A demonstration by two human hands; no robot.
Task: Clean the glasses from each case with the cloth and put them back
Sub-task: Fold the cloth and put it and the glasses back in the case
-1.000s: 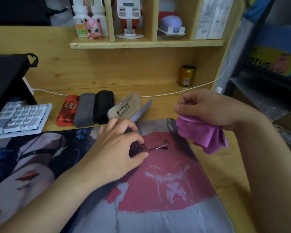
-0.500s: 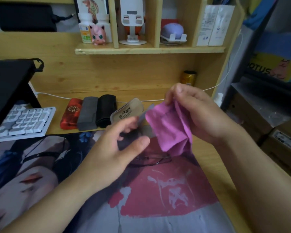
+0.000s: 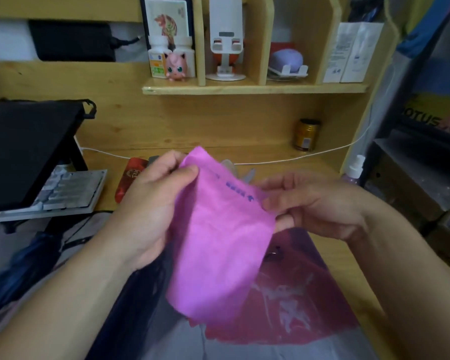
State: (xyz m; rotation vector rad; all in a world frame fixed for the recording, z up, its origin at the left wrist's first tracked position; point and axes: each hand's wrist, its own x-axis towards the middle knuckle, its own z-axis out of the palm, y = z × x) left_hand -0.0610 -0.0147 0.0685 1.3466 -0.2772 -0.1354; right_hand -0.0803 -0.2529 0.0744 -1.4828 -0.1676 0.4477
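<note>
Desk (image 3: 330, 261) of pale wood fills the view, with a printed desk mat (image 3: 283, 302) across its front and a shelf (image 3: 255, 88) above holding a pink figurine (image 3: 176, 66), a white phone stand (image 3: 226, 48) and white boxes (image 3: 353, 51). A black bag (image 3: 24, 146) sits at the left over a pale keyboard (image 3: 63, 190). A small gold tin (image 3: 307, 135) stands at the back, a white cable (image 3: 296, 157) running past it (it trails toward the right wall).

Half a second ago the pink cloth (image 3: 218, 245) hung bunched from the right hand alone, while the left hand was open and reaching; the glasses lay plainly visible on the mat. The cloth is now spread between both hands and hides nearly all of the cases and the glasses. Only the end of a red case (image 3: 130, 178) shows beside the left hand (image 3: 151, 211), and a dark sliver just right of the cloth's edge may be the frame, though I cannot tell.

The left hand pinches the cloth's upper left corner between thumb and fingers. The right hand (image 3: 320, 203) pinches its right edge, by a line of blue print. The cloth hangs in front of the person, above the mat, its lower end loose.
</note>
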